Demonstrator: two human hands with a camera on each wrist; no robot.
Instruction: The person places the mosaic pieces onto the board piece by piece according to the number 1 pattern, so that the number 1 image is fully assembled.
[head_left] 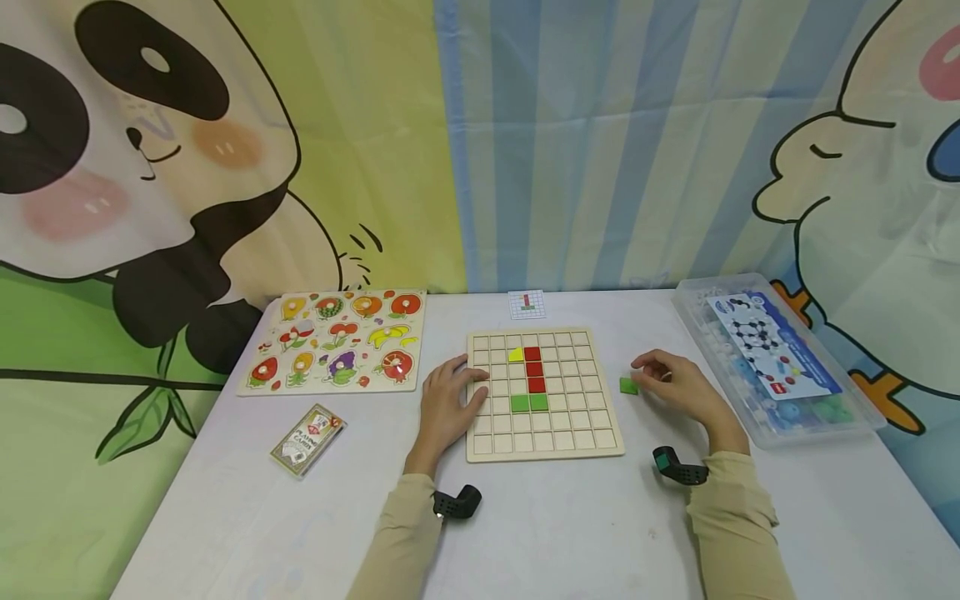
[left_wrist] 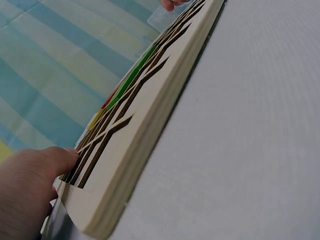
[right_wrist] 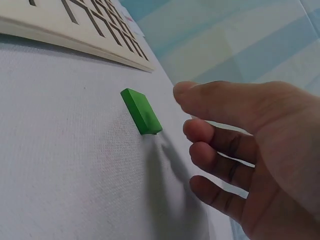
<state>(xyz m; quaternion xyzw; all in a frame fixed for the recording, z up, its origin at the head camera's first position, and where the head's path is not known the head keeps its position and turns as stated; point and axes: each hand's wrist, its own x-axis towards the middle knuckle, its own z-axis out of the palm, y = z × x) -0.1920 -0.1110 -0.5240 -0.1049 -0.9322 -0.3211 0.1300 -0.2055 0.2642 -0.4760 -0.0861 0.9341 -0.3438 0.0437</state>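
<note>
A wooden grid board (head_left: pixel 546 456) lies flat before me, with three red tiles (head_left: pixel 533 368) in a column, two green tiles (head_left: pixel 519 403) below them and a small yellow piece (head_left: pixel 516 355) by the top red one. My left hand (head_left: pixel 447 402) rests on the board's left edge, its thumb (left_wrist: pixel 62 160) on top in the left wrist view. On the table right of the board is a loose green tile (right_wrist: pixel 142 111). Beside that tile hovers my right hand (head_left: pixel 681 389), fingers loosely bent and apart from it in the right wrist view.
A small pattern card (head_left: pixel 527 305) lies behind the board. Left of it are a fruit picture board (head_left: pixel 352 342) and a boxed deck of playing cards (head_left: pixel 308 440). A clear plastic case (head_left: pixel 780 358) with a printed sheet stands at the right, against the curtain (head_left: pixel 570 150) side.
</note>
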